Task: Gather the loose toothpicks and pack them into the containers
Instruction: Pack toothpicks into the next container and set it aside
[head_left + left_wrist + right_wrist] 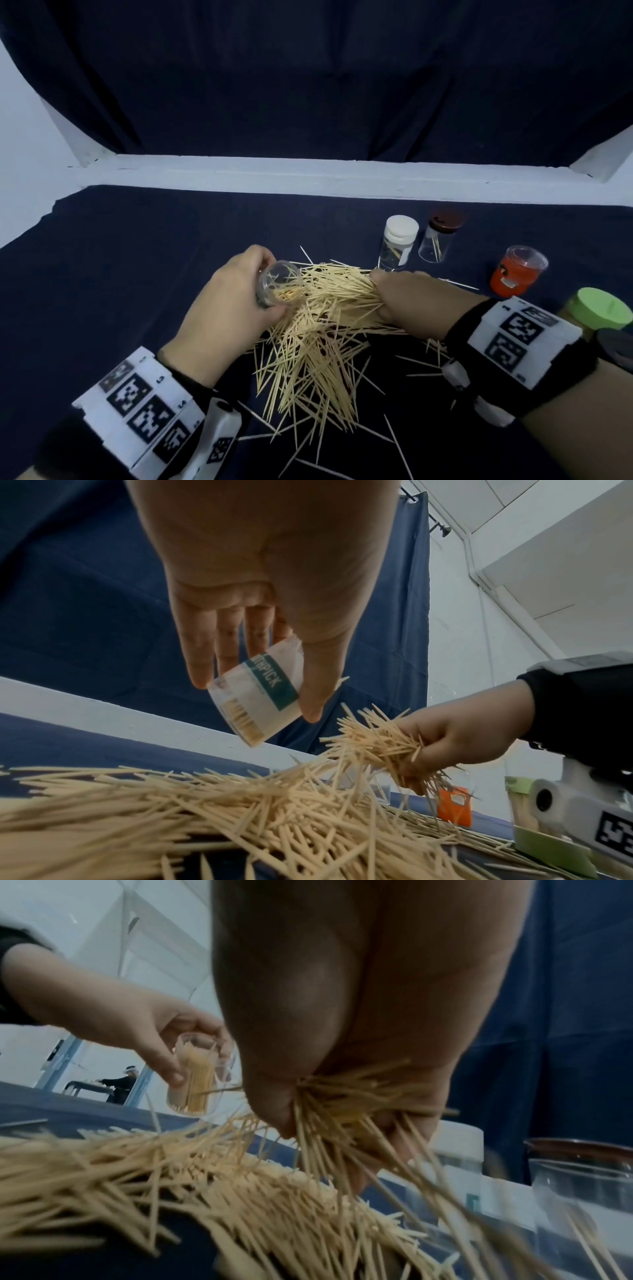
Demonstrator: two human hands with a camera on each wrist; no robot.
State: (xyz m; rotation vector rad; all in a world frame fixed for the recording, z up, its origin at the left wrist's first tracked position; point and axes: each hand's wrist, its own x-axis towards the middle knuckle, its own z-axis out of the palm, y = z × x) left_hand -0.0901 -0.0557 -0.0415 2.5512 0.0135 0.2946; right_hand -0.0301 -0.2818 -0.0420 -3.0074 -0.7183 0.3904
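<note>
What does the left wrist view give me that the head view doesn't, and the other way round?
Only the left wrist view shows the green label band on the clear container and the toothpicks packed at its base. Only the head view shows the white-lidded jar, the brown-lidded jar and the full spread of the toothpick pile on the dark cloth. Both show the left hand holding the clear container, the right hand gripping a bundle of toothpicks, and the orange container.

Loose toothpicks [308,346] heaped; clear container [279,286] tilted, part-filled
</note>
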